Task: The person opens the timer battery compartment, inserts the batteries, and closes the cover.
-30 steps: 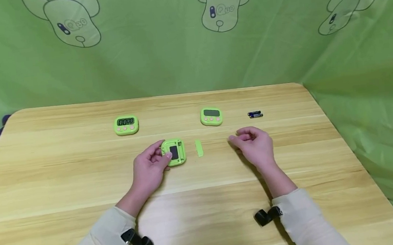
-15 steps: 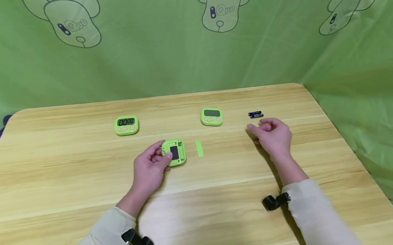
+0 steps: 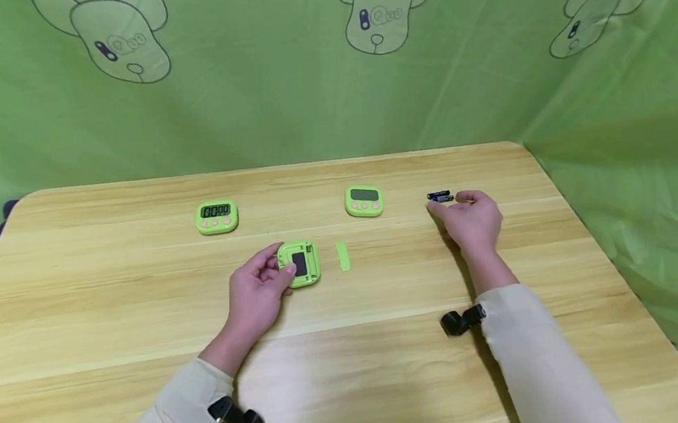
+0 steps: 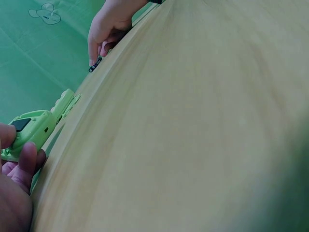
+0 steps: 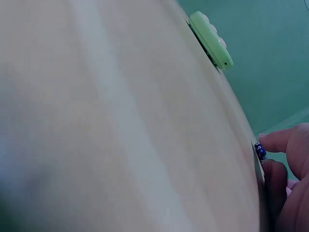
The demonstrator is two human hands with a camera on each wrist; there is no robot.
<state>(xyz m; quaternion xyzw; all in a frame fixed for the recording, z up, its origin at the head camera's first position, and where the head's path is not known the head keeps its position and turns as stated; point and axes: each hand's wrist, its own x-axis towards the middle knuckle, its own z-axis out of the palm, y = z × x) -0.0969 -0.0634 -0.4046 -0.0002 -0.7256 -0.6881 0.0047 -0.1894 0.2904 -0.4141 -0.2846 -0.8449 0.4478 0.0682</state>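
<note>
Green curtain largest: hangs past the bench's far and right edges, printed with outlined animal heads. Pale wood-grain bench next, its far corners rounded. Two light sleeves reach in from the near side, left sleeve and right sleeve.

Left hand over the bench's farther half, about midway between left and right edges. We see its fingers pinching an opened timer, thumb on the back face, the rest at the side and beneath. Right hand near the far edge, toward the far right corner. Its thumb and forefinger are bent, set apart around the batteries; whether they pinch yet we cannot tell.

The opened timer is green, back side up, a dark patch in its middle and an uncovered battery bay along the side toward the bench's right edge. Two more green timers lie face up near the far edge: a lit timer showing zeros, left of middle; a blank timer, right of middle.

Green strip flat on the bench, just beside the opened timer. Dark blue batteries smallest: two, side by side, roughly parallel to the far edge.
</note>
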